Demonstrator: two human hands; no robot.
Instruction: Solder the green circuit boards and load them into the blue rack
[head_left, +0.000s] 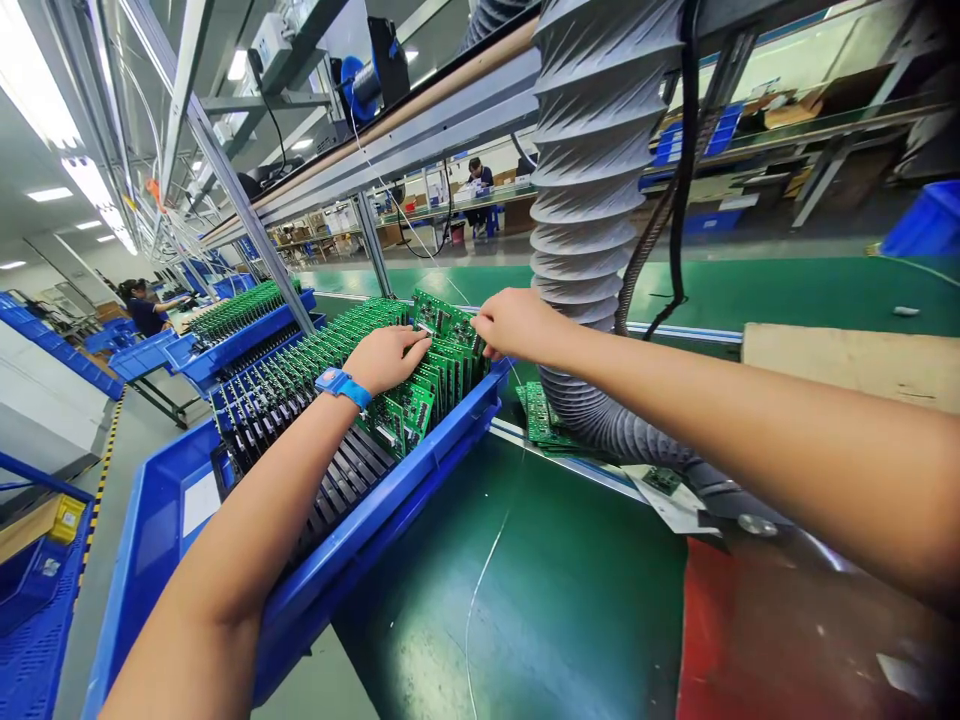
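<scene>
A blue slotted tray (420,450) holds rows of upright green circuit boards (315,350). My left hand (390,357), with a blue wristband on the wrist, lies on the tops of the boards with its fingers curled over them. My right hand (514,322) is closed in a pinch on the edge of one green circuit board (442,318) that stands raised above the others at the tray's far end.
A grey ribbed exhaust hose (592,200) hangs just right of the tray, with black cables beside it. More green boards (538,412) lie flat on the green belt (540,590). Further blue trays (240,335) stand to the left. A person works at the far left, another at the back.
</scene>
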